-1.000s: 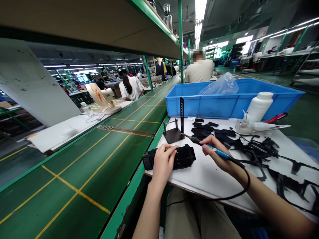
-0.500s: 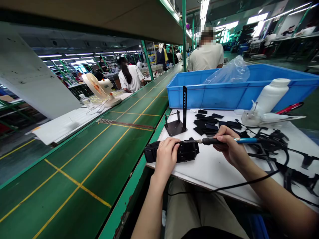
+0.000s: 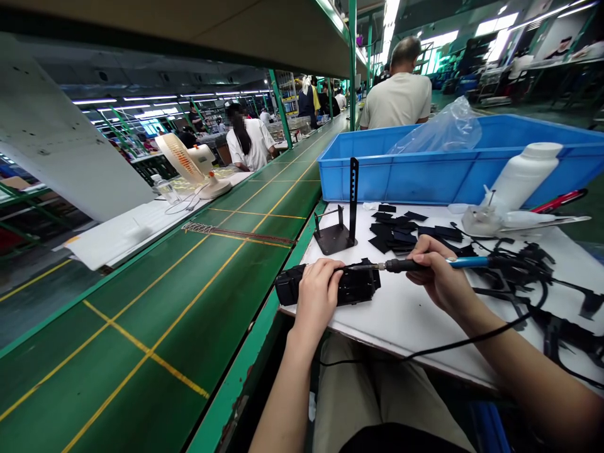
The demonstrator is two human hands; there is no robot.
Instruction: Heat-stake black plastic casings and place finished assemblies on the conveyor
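Observation:
A black plastic housing (image 3: 356,286) lies lengthwise at the near left corner of the white worktable. My left hand (image 3: 319,286) is closed over its middle, fingers on top, hiding part of it. In my right hand (image 3: 436,267) is a soldering iron (image 3: 401,265) with a blue and black handle, gripped like a pen and pointing left. Its tip reaches the upper edge of the housing, close to my left fingertips; the exact contact point is too small to tell. A black cord (image 3: 453,349) runs from the iron across my right forearm.
Behind the housing stands a black metal stand (image 3: 336,239). Several black flat pieces (image 3: 394,233) and black plastic parts (image 3: 561,327) cover the table. A blue bin (image 3: 401,179) and a white bottle (image 3: 531,173) are at the back. The green conveyor belt (image 3: 189,314) runs along the left.
The view has shifted slightly. Both hands, the housing and the soldering iron keep nearly the same positions relative to each other.

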